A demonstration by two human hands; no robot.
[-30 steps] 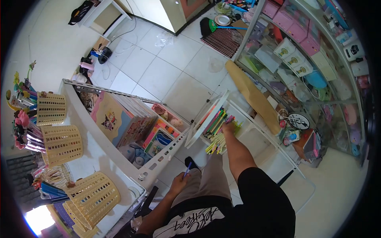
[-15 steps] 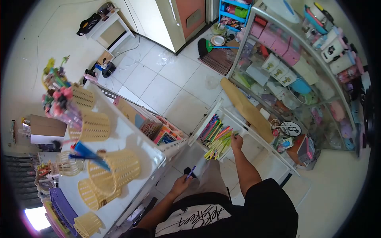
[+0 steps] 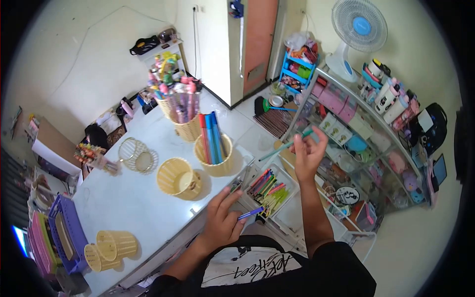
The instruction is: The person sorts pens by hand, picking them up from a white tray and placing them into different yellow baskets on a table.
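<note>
My left hand (image 3: 221, 218) holds a blue-purple pen (image 3: 251, 213) at the near edge of the white table (image 3: 123, 203). My right hand (image 3: 308, 152) is raised above the floor rack and grips a teal pen (image 3: 282, 147) that points left. Below both hands a white tray (image 3: 289, 184) holds several coloured pens (image 3: 267, 186). On the table ahead stands a yellow basket (image 3: 216, 166) with red and blue pens in it, next to an empty yellow basket (image 3: 178, 178).
A further basket (image 3: 185, 126) packed with novelty pens stands behind. A wire cup (image 3: 136, 156), two small yellow baskets (image 3: 111, 247) and a purple crate (image 3: 62, 237) lie to the left. A glass display shelf (image 3: 366, 128) with a fan (image 3: 358, 29) stands on the right.
The view has swung up from the floor rack to the tabletop. My right hand lifted off the tray with a teal pen. My left hand kept its pen and rose to the table edge.
</note>
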